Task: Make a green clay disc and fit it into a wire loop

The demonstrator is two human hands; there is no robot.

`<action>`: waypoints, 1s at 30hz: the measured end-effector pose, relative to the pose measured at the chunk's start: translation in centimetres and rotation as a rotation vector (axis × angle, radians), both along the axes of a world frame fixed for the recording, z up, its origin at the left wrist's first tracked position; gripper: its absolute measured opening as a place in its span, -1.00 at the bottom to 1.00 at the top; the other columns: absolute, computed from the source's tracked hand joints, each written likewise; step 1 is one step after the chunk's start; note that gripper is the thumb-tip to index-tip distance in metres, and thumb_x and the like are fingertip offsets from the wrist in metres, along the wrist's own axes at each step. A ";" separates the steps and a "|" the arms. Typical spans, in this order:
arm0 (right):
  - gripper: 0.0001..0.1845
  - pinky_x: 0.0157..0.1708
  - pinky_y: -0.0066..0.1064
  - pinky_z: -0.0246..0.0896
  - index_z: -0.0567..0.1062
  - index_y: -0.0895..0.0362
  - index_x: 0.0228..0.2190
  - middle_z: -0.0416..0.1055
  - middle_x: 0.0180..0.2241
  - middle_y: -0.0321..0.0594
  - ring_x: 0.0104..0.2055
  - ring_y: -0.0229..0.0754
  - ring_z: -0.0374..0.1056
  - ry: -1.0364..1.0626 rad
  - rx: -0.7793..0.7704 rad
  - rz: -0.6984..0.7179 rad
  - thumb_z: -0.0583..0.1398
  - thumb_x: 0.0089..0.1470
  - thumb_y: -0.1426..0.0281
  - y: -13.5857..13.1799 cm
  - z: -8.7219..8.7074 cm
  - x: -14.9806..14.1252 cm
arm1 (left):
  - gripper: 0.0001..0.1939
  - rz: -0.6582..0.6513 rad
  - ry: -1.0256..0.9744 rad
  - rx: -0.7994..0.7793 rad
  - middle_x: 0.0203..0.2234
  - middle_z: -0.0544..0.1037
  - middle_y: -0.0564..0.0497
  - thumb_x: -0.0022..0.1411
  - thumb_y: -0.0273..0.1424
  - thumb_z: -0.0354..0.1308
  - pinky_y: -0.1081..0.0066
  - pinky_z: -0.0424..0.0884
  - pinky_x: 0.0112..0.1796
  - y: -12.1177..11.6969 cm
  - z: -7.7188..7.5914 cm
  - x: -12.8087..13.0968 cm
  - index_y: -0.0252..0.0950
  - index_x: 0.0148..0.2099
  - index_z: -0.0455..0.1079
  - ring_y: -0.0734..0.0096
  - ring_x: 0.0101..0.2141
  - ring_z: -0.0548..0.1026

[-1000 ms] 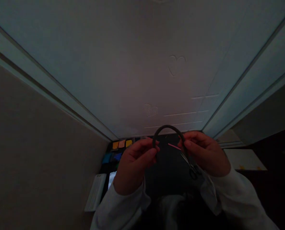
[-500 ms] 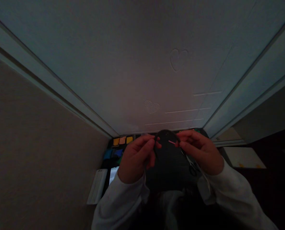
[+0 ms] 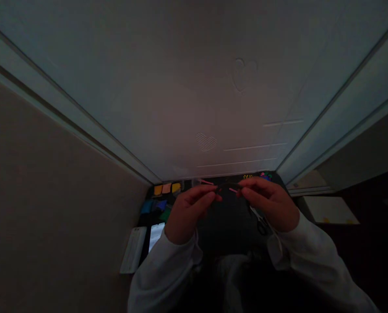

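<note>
A dark, arched headband (image 3: 229, 185) is held up between my two hands over the dark work surface (image 3: 226, 234). My left hand (image 3: 187, 213) pinches its left side between thumb and fingers. On the opposite side, my right hand (image 3: 272, 204) grips it in the same way. The band's lower ends are hard to make out in the dim light. Scissors with dark handles (image 3: 262, 227) lie just below my right hand. Behind the band, a short pink stick (image 3: 233, 190) shows between my hands.
Orange, pink and yellow pieces (image 3: 166, 188) sit at the back left, with blue and green ones nearer. A lit phone (image 3: 156, 234) lies beside a long white case (image 3: 134, 250). A white panel with embossed hearts (image 3: 206, 142) rises behind. To the right lies a white board (image 3: 331, 209).
The headband has tipped, so its tall arch now looks low and flat. Both hands have shifted slightly upward in view, still holding it. More small items show along the back edge.
</note>
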State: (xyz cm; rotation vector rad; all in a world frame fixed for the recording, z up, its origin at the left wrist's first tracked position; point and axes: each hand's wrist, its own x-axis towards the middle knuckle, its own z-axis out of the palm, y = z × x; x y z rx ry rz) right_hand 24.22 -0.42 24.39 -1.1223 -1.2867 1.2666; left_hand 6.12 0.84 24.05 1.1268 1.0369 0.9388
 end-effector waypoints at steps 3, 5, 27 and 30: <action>-0.79 -0.50 -0.51 0.13 0.42 0.14 -0.39 0.40 -0.50 -0.28 -0.47 -0.34 0.27 -0.021 -0.002 0.007 0.16 -0.14 0.30 0.0 0.1 -0.1 | -0.77 -0.004 0.050 0.029 -0.46 0.45 0.02 0.03 -0.30 0.05 0.54 0.20 -0.53 0.3 -0.1 0.0 -0.31 -0.27 0.38 0.59 -0.54 0.31; -0.79 -0.46 -0.48 0.15 0.42 0.14 -0.39 0.40 -0.48 -0.27 -0.44 -0.32 0.28 -0.028 0.003 0.024 0.16 -0.13 0.30 0.1 0.1 -0.1 | -0.75 -0.005 0.076 0.075 -0.43 0.46 -0.01 0.04 -0.28 0.02 0.49 0.23 -0.42 0.5 0.0 0.1 -0.33 -0.31 0.40 0.49 -0.42 0.35; -0.77 -0.36 -0.38 0.19 0.43 0.16 -0.36 0.40 -0.39 -0.19 -0.33 -0.23 0.30 -0.104 0.050 0.070 0.13 -0.10 0.31 0.0 -0.2 -0.5 | -0.81 -0.110 0.061 0.129 -0.61 0.38 0.07 0.00 -0.33 0.07 0.46 0.19 -0.37 0.9 0.3 0.5 -0.34 -0.53 0.37 0.52 -0.50 0.30; -0.78 -0.37 -0.39 0.19 0.43 0.16 -0.37 0.40 -0.39 -0.20 -0.33 -0.23 0.30 -0.115 0.053 0.064 0.13 -0.10 0.31 0.1 -0.1 -0.6 | -0.79 -0.090 0.068 0.104 -0.63 0.37 0.08 -0.01 -0.31 0.08 0.47 0.19 -0.41 0.9 0.1 0.4 -0.34 -0.55 0.35 0.54 -0.53 0.29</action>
